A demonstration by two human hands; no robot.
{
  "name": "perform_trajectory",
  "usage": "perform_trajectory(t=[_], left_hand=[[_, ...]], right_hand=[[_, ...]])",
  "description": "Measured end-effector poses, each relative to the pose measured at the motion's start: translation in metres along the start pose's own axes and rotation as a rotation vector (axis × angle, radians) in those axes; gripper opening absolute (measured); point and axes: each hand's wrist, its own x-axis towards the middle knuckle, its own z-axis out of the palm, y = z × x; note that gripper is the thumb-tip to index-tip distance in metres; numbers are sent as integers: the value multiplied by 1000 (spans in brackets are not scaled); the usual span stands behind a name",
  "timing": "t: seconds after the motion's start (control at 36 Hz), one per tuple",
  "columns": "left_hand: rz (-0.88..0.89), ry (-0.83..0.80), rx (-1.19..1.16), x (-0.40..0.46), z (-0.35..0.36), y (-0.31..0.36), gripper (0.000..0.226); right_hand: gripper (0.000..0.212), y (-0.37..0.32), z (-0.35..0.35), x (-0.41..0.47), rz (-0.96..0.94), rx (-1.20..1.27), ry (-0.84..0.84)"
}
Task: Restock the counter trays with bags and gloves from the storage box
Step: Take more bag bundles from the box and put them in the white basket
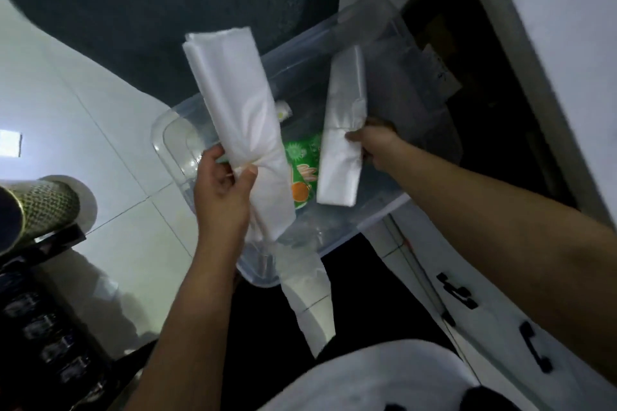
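We note the left hand [223, 183] pinching a long, folded bundle of translucent white bags [233, 110] at its tied waist, thumb in front. The right hand [370, 143] grips a shorter, flatter bundle [344, 130] at its creased middle. Both bundles are held above the clear, round-cornered plastic storage box [173, 143] on the glossy tiled floor [83, 117]; a green printed packet [305, 163] lies inside

Storage box [173, 130] clear glossy plastic; bag bundles [230, 83] thin translucent plastic.
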Motion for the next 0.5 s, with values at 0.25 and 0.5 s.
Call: perform_trajectory(t=[0.25,0.5], left_hand=[[-136,-386,-259,-5,-76,63,53],[-164,-663,-229,-50,-57,104,44]], right_hand=[[25,-3,-1,-172,-196,275,19],[37,52,-58,-325,-264,558,138]])
